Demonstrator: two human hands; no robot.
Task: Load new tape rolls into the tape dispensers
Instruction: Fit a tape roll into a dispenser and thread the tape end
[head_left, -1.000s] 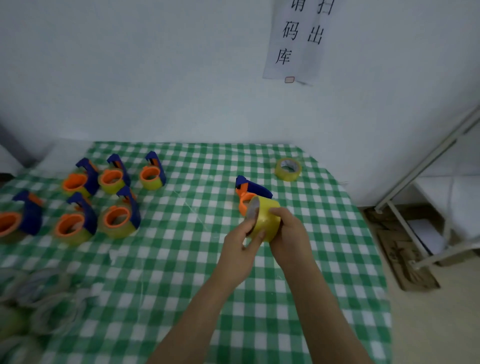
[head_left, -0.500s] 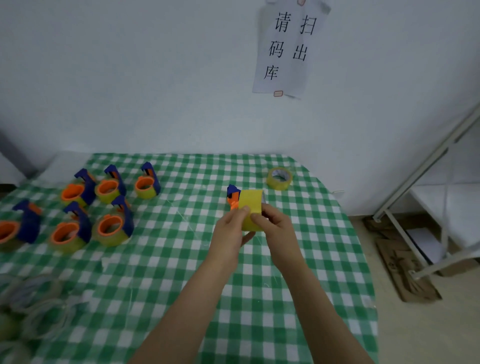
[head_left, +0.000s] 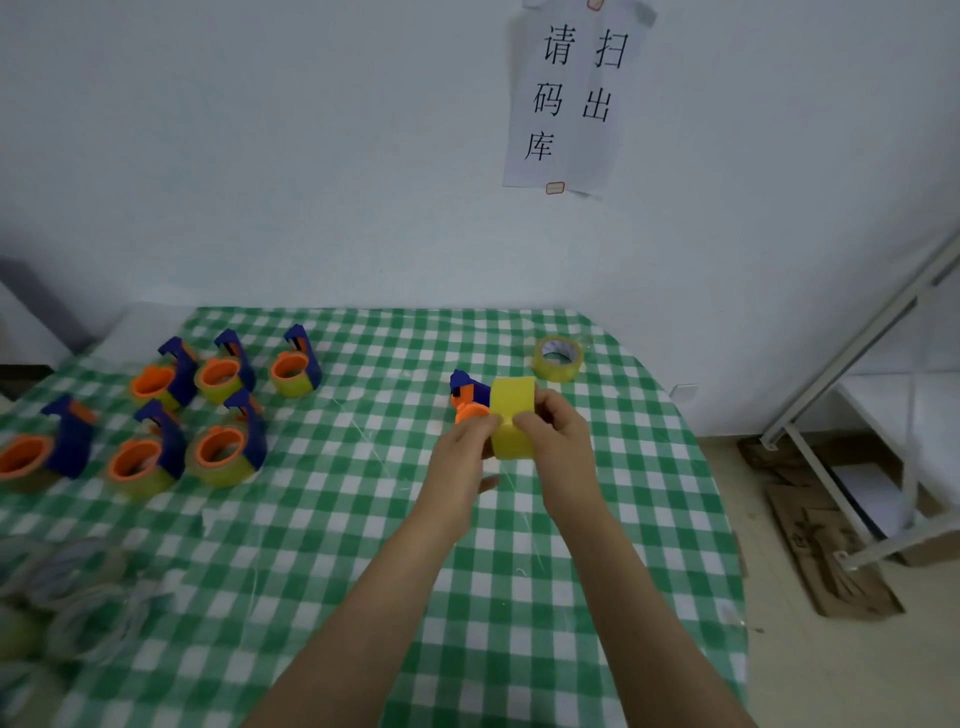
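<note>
A yellow tape roll (head_left: 511, 415) is held edge-on above the middle of the green checked table (head_left: 363, 519). My right hand (head_left: 558, 441) grips its right side. My left hand (head_left: 460, 457) pinches its left side with thumb and fingers. Just behind the roll sits a blue and orange tape dispenser (head_left: 467, 397), partly hidden by the roll and my left fingers. Whether it touches the roll I cannot tell.
Several loaded blue and orange dispensers (head_left: 223, 449) stand at the left of the table. A loose tape roll (head_left: 558, 357) lies at the far right. Blurred clear rolls (head_left: 78, 613) lie near the front left edge. A metal rack (head_left: 857, 415) and cardboard (head_left: 831, 540) are on the floor right.
The roll turned from showing its open core to edge-on, and both hands shifted slightly away from me toward the dispenser. The camera view tilted upward.
</note>
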